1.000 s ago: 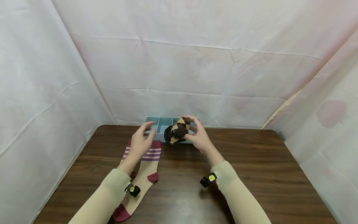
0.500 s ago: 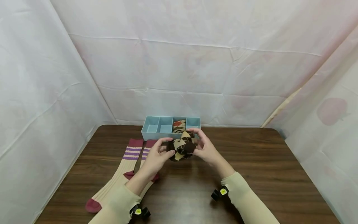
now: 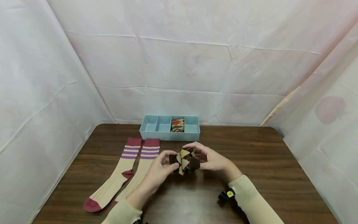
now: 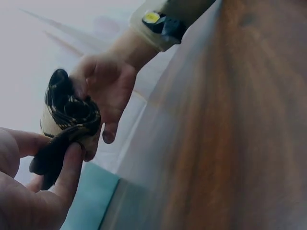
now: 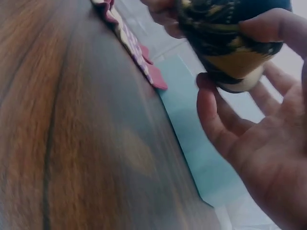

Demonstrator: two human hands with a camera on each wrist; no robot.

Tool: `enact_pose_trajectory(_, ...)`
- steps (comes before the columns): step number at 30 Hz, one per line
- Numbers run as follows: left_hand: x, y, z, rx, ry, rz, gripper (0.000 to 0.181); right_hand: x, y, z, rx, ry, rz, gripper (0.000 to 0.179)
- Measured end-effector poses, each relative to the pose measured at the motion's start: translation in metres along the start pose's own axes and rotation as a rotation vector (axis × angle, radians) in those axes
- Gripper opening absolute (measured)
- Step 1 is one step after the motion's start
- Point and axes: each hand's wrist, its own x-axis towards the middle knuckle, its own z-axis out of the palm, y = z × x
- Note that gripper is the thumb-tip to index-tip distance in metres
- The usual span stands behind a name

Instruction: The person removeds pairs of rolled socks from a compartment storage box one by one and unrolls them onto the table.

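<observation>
One argyle bundle [image 3: 188,161], gripped by left hand [image 3: 160,171] and right hand [image 3: 211,159]

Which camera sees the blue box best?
The head view: it shows the blue box end to end, with all four compartments. The left wrist view catches just a corner, and the right wrist view only part of its outside.

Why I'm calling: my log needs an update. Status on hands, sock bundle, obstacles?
Left hand and right hand both gripping sock bundle. Bundle rolled, held on near side of blue box. Nothing seen blocking the box; striped socks lie left.
</observation>
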Motion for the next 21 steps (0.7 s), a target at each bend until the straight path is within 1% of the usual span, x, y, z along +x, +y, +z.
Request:
enact_pose_trajectory(2, -0.003, -0.003, 0.001, 0.026, -0.011, -0.020, 0.047, 0.000, 0.002, 0.000, -0.060, -0.010, -0.007, 0.068)
enact_pose_trajectory(5, -0.005, -0.009, 0.001, 0.071, -0.046, -0.047, 0.049, 0.002, 0.005, 0.000, -0.147, -0.014, -0.019, 0.072)
enact_pose_trajectory(7, -0.005, -0.012, -0.001, 0.101, -0.077, -0.063, 0.049, 0.003, 0.007, 0.001, -0.173, -0.023, -0.018, 0.076)
enact_pose_trajectory(12, -0.007, -0.020, -0.005, 0.170, -0.142, -0.090, 0.043, 0.004, 0.012, 0.005, -0.157, -0.051, 0.016, 0.067)
enact_pose_trajectory(15, -0.007, -0.021, -0.006, 0.206, -0.156, -0.092, 0.040, 0.003, 0.014, 0.005, -0.188, -0.045, 0.043, 0.060)
enact_pose_trajectory(17, -0.007, -0.021, -0.006, 0.234, -0.159, -0.085, 0.038, 0.001, 0.015, 0.003, -0.209, -0.046, 0.067, 0.059)
enact_pose_trajectory(19, -0.007, -0.021, -0.007, 0.262, -0.157, -0.074, 0.036, -0.001, 0.012, 0.001, -0.206, -0.060, 0.100, 0.058)
enact_pose_trajectory(21, -0.007, -0.022, -0.008, 0.291, -0.150, -0.065, 0.033, -0.003, 0.010, -0.002, -0.178, -0.091, 0.135, 0.058)
